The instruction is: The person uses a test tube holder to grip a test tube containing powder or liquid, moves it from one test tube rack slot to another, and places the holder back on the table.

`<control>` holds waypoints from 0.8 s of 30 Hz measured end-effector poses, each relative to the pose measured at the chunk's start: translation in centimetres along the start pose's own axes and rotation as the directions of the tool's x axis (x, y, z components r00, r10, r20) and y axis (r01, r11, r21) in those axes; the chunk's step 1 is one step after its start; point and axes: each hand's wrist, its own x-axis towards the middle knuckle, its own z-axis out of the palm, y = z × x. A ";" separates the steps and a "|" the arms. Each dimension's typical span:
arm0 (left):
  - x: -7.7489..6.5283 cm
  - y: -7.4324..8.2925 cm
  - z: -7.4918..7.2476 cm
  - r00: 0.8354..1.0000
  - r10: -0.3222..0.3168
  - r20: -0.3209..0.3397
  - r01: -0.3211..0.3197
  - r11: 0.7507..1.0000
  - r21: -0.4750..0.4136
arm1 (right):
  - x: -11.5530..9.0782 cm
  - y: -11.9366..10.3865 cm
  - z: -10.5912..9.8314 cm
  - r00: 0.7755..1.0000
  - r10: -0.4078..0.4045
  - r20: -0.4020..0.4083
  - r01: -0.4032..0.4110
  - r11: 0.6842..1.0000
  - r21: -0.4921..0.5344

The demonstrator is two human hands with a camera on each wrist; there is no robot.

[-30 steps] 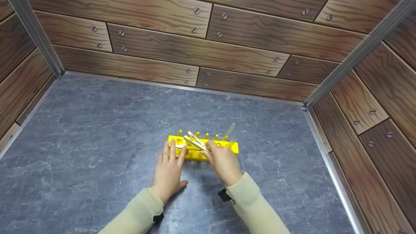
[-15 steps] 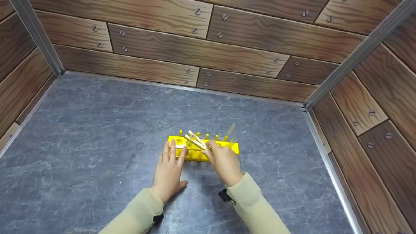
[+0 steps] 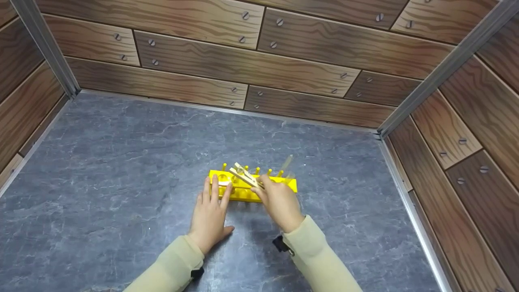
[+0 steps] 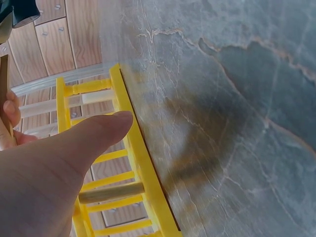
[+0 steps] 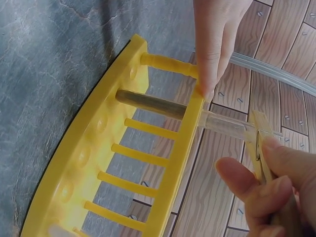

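A yellow test tube rack (image 3: 243, 195) stands on the dark marbled tabletop. My left hand (image 3: 211, 215) rests on its left end, fingers straight; in the right wrist view those fingertips lie on the top rail. My right hand (image 3: 279, 202) pinches a wooden test tube clamp (image 3: 246, 177). In the right wrist view the clamp's jaws are around the upper part of a glass test tube (image 5: 222, 124). That tube stands in a rack hole and has brownish liquid (image 5: 153, 103) in its lower part. The left wrist view shows my left thumb (image 4: 106, 131) in front of the rack.
A clear test tube (image 3: 287, 162) slants up at the rack's right end, on the back side. Yellow pegs (image 3: 258, 170) stick up along the rear edge. Wood-print walls (image 3: 202, 73) with metal corner strips enclose the grey tabletop (image 3: 121, 162) on the far side and both flanks.
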 end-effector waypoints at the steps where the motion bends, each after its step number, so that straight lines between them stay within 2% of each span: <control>1: 0.0 0.0 0.0 1.000 -0.001 -0.003 0.001 1.000 -0.003 | 0.0 0.0 0.0 1.000 0.002 0.000 -0.002 1.000 0.003; 13: 0.1 0.0 0.0 1.000 0.000 0.009 0.000 1.000 0.006 | 0.2 -0.3 -0.5 1.000 0.008 0.020 -0.008 1.000 0.001; 24: 0.0 0.0 0.1 1.000 -0.002 0.002 0.002 1.000 -0.004 | 0.1 -0.3 -0.8 1.000 -0.007 -0.005 0.007 1.000 0.007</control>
